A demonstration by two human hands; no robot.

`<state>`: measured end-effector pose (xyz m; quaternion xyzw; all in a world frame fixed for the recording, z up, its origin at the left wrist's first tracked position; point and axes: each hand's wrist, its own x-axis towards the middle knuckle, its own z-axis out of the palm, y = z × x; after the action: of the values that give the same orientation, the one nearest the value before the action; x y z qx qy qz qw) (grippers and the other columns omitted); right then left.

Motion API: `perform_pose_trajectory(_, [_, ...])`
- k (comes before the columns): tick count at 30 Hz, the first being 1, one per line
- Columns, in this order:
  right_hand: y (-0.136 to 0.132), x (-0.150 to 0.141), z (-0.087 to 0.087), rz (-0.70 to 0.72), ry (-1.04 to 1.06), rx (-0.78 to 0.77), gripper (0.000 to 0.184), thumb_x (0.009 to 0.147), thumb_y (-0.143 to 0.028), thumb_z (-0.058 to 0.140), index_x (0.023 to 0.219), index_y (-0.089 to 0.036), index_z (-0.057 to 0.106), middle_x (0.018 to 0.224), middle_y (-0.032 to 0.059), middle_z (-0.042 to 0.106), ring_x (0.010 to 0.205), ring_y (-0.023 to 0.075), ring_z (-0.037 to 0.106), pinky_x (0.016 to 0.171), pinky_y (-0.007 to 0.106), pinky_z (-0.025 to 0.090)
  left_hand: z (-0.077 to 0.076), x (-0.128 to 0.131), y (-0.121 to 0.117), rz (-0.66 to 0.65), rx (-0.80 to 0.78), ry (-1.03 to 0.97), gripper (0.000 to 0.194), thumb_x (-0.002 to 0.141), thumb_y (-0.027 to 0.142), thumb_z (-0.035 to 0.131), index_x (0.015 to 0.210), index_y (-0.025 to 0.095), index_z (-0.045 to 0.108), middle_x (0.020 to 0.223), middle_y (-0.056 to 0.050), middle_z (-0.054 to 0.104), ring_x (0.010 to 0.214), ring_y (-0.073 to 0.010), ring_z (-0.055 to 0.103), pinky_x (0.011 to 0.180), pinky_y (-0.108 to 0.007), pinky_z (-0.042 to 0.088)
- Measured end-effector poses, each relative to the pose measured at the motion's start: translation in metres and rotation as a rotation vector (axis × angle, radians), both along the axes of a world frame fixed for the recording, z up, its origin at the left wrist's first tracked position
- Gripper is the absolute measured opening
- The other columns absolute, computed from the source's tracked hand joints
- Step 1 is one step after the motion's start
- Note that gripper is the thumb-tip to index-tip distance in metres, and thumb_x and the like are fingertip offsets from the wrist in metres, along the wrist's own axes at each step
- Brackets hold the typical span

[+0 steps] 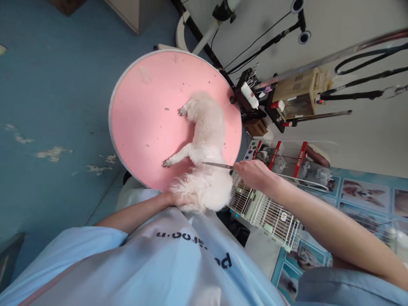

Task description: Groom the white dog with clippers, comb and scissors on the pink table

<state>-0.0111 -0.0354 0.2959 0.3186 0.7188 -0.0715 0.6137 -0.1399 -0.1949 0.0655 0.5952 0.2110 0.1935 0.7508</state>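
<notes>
A small white fluffy dog (205, 144) lies on a round pink grooming table (143, 119), its paws stretched toward the left. My right hand (253, 173) is closed on a pair of scissors (218, 165) whose blades point at the dog's flank. My left hand (178, 199) rests under the fluffy fur of the dog's head near my chest; the fur hides most of its fingers.
A white wire cage (267, 210) stands right of the table under my right arm. A dark rack with a white bottle (249, 95) and tools sits beyond the table's right edge. A wooden box (302, 91) and black hoses hang on the wall. The floor is blue.
</notes>
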Motion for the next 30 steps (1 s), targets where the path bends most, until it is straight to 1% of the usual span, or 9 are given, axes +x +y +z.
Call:
perform_pose_trajectory(4, [0.003,0.012,-0.005,-0.029,0.051,-0.012,0.028,0.078,-0.013,0.054,0.105,-0.008,0.059,0.096,0.016,0.067,0.087,0.0255,0.067,0.07,0.029,0.044,-0.001,-0.003,-0.001,-0.035,-0.04,0.064,0.043,0.082,0.042,0.044,0.105,0.02,0.073,0.103,-0.006,0.071,0.105,-0.0224,0.059,0.093,-0.029,0.042])
perform_pose_trajectory(6, [0.004,0.018,-0.008,-0.024,0.08,-0.008,0.029,0.079,-0.014,0.053,0.107,-0.008,0.058,0.098,0.016,0.067,0.089,0.0254,0.067,0.071,0.029,0.044,-0.001,-0.004,-0.001,-0.025,-0.074,0.091,0.046,0.081,0.046,0.046,0.107,0.018,0.071,0.109,-0.008,0.07,0.106,-0.0227,0.058,0.094,-0.03,0.042])
perform_pose_trajectory(10, [0.005,0.031,-0.012,-0.092,0.06,-0.013,0.032,0.079,-0.005,0.044,0.107,-0.011,0.058,0.096,0.013,0.068,0.085,0.0229,0.067,0.065,0.028,0.042,0.003,-0.006,0.0,-0.004,-0.171,0.112,0.048,0.077,0.049,0.052,0.102,0.012,0.069,0.117,-0.01,0.066,0.107,-0.0249,0.056,0.1,-0.032,0.04])
perform_pose_trajectory(14, [0.005,0.041,-0.015,-0.113,0.139,-0.017,0.033,0.077,-0.015,0.054,0.109,-0.011,0.058,0.103,0.0142,0.067,0.091,0.0247,0.066,0.071,0.029,0.043,0.01,-0.007,0.001,-0.027,-0.206,0.106,0.045,0.078,0.046,0.054,0.101,0.01,0.068,0.124,-0.009,0.062,0.114,-0.0265,0.052,0.107,-0.035,0.033])
perform_pose_trajectory(18, [0.006,0.048,-0.018,-0.158,0.116,-0.031,0.037,0.075,-0.005,0.048,0.11,-0.012,0.058,0.1,0.013,0.068,0.088,0.0221,0.067,0.066,0.027,0.042,0.012,-0.008,0.001,-0.028,-0.167,0.127,0.039,0.081,0.043,0.052,0.098,0.012,0.068,0.114,-0.007,0.067,0.118,-0.0256,0.05,0.11,-0.035,0.029])
perform_pose_trajectory(22, [0.008,0.053,-0.022,-0.191,0.158,-0.037,0.039,0.075,-0.013,0.054,0.115,-0.013,0.058,0.107,0.0139,0.067,0.094,0.0236,0.065,0.07,0.027,0.043,0.01,-0.009,0.001,-0.031,-0.14,0.124,0.038,0.08,0.044,0.052,0.095,0.014,0.069,0.108,-0.005,0.069,0.123,-0.0257,0.045,0.111,-0.035,0.027])
perform_pose_trajectory(24, [0.01,0.056,-0.025,-0.205,0.187,-0.035,0.041,0.077,-0.015,0.054,0.118,-0.013,0.057,0.11,0.014,0.066,0.095,0.0238,0.065,0.071,0.027,0.043,0.008,-0.01,0.0,-0.055,-0.147,0.112,0.038,0.081,0.045,0.05,0.095,0.014,0.069,0.108,-0.006,0.069,0.124,-0.0259,0.044,0.111,-0.035,0.028])
perform_pose_trajectory(27, [0.014,0.062,-0.03,-0.23,0.17,-0.038,0.038,0.08,-0.009,0.046,0.116,-0.015,0.058,0.102,0.0124,0.068,0.09,0.0227,0.066,0.066,0.027,0.041,0.007,-0.012,-0.002,-0.077,-0.178,0.132,0.042,0.081,0.045,0.05,0.098,0.011,0.068,0.112,-0.008,0.068,0.121,-0.0264,0.046,0.106,-0.033,0.034])
perform_pose_trajectory(30, [0.015,0.067,-0.035,-0.244,0.205,-0.046,0.035,0.08,-0.013,0.05,0.115,-0.015,0.057,0.104,0.0126,0.068,0.092,0.0239,0.065,0.067,0.028,0.041,0.01,-0.013,-0.003,-0.02,-0.134,0.18,0.042,0.08,0.041,0.052,0.105,0.01,0.066,0.113,-0.008,0.067,0.114,-0.0247,0.051,0.102,-0.033,0.038])
